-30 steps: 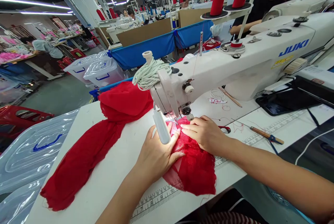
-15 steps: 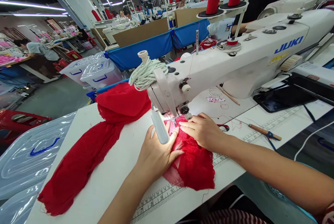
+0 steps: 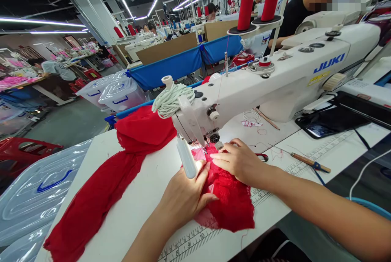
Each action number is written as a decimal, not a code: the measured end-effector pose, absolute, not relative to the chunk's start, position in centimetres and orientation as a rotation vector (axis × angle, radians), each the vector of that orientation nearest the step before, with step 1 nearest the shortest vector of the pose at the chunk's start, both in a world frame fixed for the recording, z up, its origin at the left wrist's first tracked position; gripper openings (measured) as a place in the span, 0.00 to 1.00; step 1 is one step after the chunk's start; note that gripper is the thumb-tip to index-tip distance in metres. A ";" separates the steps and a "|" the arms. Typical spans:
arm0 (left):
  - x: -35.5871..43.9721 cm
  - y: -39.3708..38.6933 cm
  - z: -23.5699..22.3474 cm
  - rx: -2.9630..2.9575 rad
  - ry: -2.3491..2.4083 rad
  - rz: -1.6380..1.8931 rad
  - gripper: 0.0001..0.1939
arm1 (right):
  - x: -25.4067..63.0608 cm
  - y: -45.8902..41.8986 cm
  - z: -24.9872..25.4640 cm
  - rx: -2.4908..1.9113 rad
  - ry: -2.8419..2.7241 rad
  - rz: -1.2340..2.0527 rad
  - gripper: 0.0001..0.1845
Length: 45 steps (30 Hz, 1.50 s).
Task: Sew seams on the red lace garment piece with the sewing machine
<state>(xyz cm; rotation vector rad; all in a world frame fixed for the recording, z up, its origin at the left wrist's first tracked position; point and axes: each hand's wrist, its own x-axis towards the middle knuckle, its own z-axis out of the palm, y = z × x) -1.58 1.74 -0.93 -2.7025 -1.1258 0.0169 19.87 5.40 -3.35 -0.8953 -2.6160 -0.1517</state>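
Observation:
A piece of red lace fabric with a sheer pink layer lies under the needle area of a white JUKI sewing machine. My left hand lies on the pink layer, left of the lace, thumb spread and fingers stretched out. Part of its fingers is hidden behind the machine's white lamp. On the lace's right side rests my right hand, flat with fingers extended, close to the presser foot. A long gathered red cloth stretches across the table to the left.
Right of the machine bed are a wooden-handled awl, a black phone and a thin wooden stick. A printed ruler runs along the table's front edge. Clear plastic boxes stand at left. A co-worker's arm shows behind the machine.
The camera view has tilted up slightly, so the table and machine sit lower in the picture. Both hands stay on the lace fabric, with the left fingertips a little farther from the needle.

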 end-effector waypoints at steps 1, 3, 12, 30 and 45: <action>-1.5 1.7 -0.9 -2.692 -1.129 0.036 0.35 | 19.9 5.4 -3.4 -0.904 -2.613 -0.158 0.14; -1.3 1.5 -0.9 -2.670 -1.132 0.067 0.35 | 19.8 5.4 -3.5 -0.909 -2.600 -0.178 0.14; -1.0 1.1 -0.8 -2.651 -1.120 0.114 0.33 | 19.8 5.5 -3.5 -0.882 -2.547 -0.221 0.15; -0.7 1.3 -1.2 -2.617 -1.107 0.003 0.33 | 20.0 6.1 -3.6 -0.899 -2.554 -0.196 0.15; -1.2 1.8 -1.9 -2.575 -1.151 0.003 0.34 | 20.4 6.6 -3.5 -0.991 -2.567 -0.103 0.18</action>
